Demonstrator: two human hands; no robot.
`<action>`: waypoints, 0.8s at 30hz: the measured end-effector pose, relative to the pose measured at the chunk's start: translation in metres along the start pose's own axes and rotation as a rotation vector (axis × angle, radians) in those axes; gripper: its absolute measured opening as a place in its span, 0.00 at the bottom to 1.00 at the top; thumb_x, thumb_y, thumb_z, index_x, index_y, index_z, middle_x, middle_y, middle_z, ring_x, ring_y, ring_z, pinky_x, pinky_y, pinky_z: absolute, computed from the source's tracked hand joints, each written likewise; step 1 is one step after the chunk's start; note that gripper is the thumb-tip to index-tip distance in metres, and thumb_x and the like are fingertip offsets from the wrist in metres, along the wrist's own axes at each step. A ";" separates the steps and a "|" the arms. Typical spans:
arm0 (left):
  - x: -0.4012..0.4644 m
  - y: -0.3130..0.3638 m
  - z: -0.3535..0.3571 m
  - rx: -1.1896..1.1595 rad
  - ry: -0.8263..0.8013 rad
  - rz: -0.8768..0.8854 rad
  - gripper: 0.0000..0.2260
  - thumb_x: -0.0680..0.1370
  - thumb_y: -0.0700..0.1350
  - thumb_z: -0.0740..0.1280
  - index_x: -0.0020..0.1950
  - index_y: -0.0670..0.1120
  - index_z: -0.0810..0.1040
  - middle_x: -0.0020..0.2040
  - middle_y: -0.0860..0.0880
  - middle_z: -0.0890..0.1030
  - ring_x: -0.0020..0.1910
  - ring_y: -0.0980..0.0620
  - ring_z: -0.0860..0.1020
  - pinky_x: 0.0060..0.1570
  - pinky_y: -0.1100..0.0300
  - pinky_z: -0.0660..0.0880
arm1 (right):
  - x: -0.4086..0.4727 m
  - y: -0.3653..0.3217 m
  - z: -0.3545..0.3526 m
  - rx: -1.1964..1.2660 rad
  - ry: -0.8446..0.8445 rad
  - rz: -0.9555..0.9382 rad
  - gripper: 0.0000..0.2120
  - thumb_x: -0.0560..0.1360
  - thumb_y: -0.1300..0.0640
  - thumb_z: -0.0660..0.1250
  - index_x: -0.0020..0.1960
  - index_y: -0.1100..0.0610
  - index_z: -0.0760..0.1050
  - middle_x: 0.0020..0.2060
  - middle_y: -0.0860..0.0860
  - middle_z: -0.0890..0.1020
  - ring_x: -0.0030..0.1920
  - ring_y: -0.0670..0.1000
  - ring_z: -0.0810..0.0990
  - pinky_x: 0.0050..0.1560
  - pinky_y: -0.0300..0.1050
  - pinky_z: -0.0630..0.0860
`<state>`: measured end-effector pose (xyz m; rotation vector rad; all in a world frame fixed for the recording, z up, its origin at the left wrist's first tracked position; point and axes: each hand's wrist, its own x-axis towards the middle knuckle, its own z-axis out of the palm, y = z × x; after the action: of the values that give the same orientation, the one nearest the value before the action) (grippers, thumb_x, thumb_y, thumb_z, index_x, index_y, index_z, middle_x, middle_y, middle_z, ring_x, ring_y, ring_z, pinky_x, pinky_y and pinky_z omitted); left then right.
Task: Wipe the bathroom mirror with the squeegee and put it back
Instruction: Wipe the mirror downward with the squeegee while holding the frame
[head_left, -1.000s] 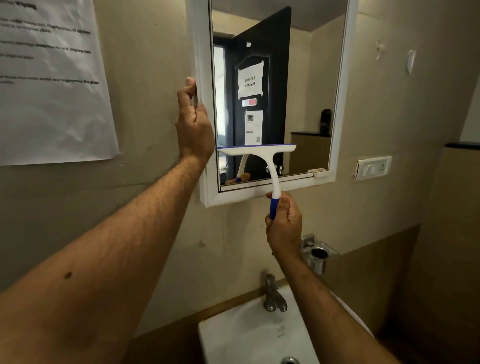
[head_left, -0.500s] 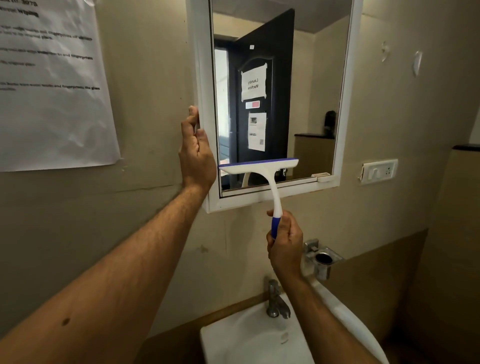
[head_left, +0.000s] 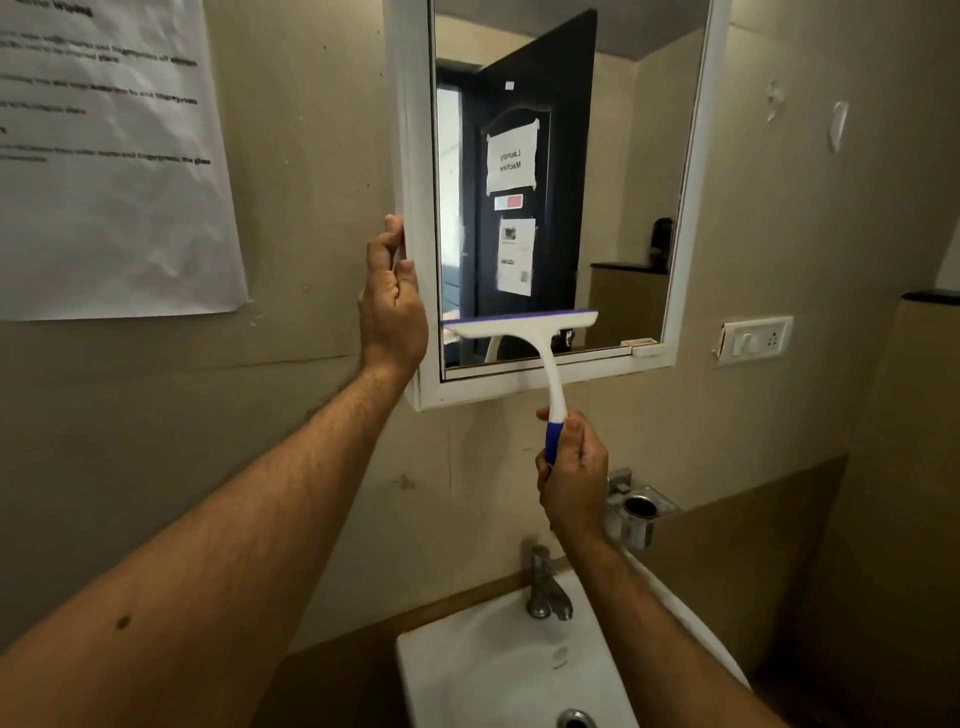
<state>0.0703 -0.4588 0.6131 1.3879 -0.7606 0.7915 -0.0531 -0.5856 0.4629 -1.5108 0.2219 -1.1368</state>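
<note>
Squeegee (head_left: 524, 332) is sitting low on the mirror (head_left: 566, 171) right now, blade flat across the glass near the bottom-left corner, purple rubber strip on top, white head under it. White neck curves down past the bottom of the white frame (head_left: 415, 156) into a blue grip, and the right hand (head_left: 574, 478) has its fingers wrapped around that grip, thumb up near where white turns to blue. Left hand (head_left: 392, 306) is on the frame's left edge, fingers curled around the outer side of it and the thumb lying against the front, so it's gripping the frame. Both forearms reach up from the bottom of the shot. Glass reflects a dark door with a couple of paper notices taped on, one reads "Laundry Machine" mirrored. Below is a white sink (head_left: 441, 670) with a chrome tap (head_left: 545, 592) at the back. Small metal holder (head_left: 641, 514) is mounted on the wall just right of the right hand. Big printed sheet (head_left: 104, 156) is stuck to the wall on the left; text is too blurry to read. White switch plate (head_left: 756, 340) sits to the right of the mirror, and a couple of small hooks (head_left: 836, 124) are higher up on that wall.
</note>
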 end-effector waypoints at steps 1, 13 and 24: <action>0.000 0.002 0.000 0.006 -0.002 -0.009 0.17 0.84 0.41 0.52 0.73 0.46 0.63 0.74 0.53 0.66 0.70 0.58 0.66 0.64 0.73 0.63 | -0.005 0.004 -0.003 -0.010 0.000 0.004 0.14 0.83 0.49 0.51 0.53 0.49 0.75 0.33 0.55 0.72 0.29 0.50 0.69 0.27 0.42 0.70; 0.001 0.021 -0.020 0.054 -0.194 -0.112 0.16 0.85 0.43 0.52 0.73 0.49 0.59 0.73 0.50 0.66 0.63 0.57 0.66 0.64 0.56 0.66 | -0.001 -0.021 -0.004 -0.046 -0.005 0.015 0.14 0.83 0.49 0.51 0.53 0.47 0.75 0.34 0.54 0.72 0.31 0.49 0.70 0.29 0.42 0.71; -0.002 0.022 -0.019 0.050 -0.218 -0.193 0.19 0.84 0.42 0.51 0.75 0.51 0.56 0.74 0.49 0.65 0.70 0.50 0.67 0.71 0.48 0.64 | -0.023 -0.015 -0.017 -0.005 -0.019 0.059 0.15 0.84 0.49 0.51 0.53 0.51 0.76 0.32 0.54 0.70 0.28 0.47 0.68 0.24 0.38 0.67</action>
<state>0.0509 -0.4397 0.6226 1.5836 -0.7644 0.5173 -0.0845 -0.5763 0.4610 -1.5089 0.2552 -1.0752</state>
